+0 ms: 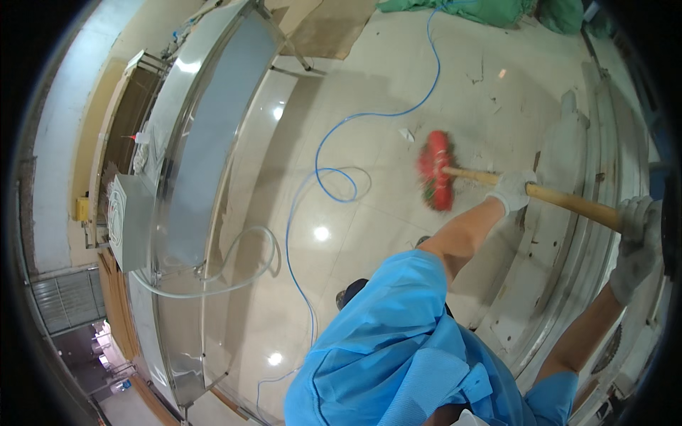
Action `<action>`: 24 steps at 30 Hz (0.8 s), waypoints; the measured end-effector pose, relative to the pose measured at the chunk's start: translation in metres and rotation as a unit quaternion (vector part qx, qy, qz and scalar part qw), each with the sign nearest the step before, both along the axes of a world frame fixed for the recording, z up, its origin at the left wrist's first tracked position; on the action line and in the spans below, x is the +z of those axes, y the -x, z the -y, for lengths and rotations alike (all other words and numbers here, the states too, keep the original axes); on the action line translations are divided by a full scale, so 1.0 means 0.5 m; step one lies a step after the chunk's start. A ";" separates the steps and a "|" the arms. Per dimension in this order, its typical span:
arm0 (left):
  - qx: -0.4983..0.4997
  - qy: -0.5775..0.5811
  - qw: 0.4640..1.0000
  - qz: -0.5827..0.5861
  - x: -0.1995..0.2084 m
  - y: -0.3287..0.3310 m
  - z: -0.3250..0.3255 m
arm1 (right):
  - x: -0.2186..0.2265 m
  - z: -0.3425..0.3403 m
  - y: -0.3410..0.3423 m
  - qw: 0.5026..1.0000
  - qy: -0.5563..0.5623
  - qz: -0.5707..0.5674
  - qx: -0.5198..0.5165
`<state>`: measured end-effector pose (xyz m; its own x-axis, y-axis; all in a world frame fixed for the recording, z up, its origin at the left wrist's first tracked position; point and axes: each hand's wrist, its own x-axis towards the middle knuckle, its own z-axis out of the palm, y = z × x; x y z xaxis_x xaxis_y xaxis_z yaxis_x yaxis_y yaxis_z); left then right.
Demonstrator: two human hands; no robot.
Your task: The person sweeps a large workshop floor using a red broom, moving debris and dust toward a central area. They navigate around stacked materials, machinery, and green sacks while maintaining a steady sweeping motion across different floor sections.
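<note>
**Broom point(572, 204) reaches leftward from two gloved hands**

From where I'm standing, the red broom head point(440, 167) lies just left of the grip, down by the pale tiled floor point(369, 248) (its bristles are blurred). The wooden handle's long axis runs crosswise in front of the wearer, dipping slightly nearer the body toward its right end. The left hand point(513, 193) is much the nearer to the head, its fingers wrapped around the shaft; the right hand point(634, 245), well to the right, is closed around the other end.

A white scrap point(406, 134) lies just beyond the head, left of the grip. Farther left, a blue hose point(362, 114) loops over the tiles, and beyond that stands a long metal-framed table point(206, 156). Long pale boards point(536, 266) crowd the near side, below the handle; whether it touches them, I can't tell.
</note>
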<state>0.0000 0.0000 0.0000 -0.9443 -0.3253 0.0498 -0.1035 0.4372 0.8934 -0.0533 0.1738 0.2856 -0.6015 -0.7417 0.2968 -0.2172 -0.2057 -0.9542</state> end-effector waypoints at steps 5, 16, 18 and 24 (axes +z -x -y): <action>-0.034 0.063 0.997 -0.040 0.102 -0.002 0.029 | 0.031 -0.082 0.041 0.992 0.075 -0.044 0.088; -0.019 0.063 0.998 0.024 -0.099 0.009 0.240 | -0.151 0.172 0.116 0.986 0.017 0.090 -0.141; 0.029 0.225 0.968 -0.107 -0.114 0.104 0.236 | -0.095 0.216 0.162 0.992 0.022 0.047 -0.114; -0.129 0.102 0.981 -0.103 -0.030 0.389 0.335 | -0.084 0.220 0.115 0.956 -0.121 -0.095 -0.249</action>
<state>-0.1944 -0.1677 -0.0149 -0.9570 -0.0401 0.2872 0.2075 0.5973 0.7747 -0.1107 0.0640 0.2438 -0.8503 -0.4377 0.2923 -0.4054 0.1905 -0.8941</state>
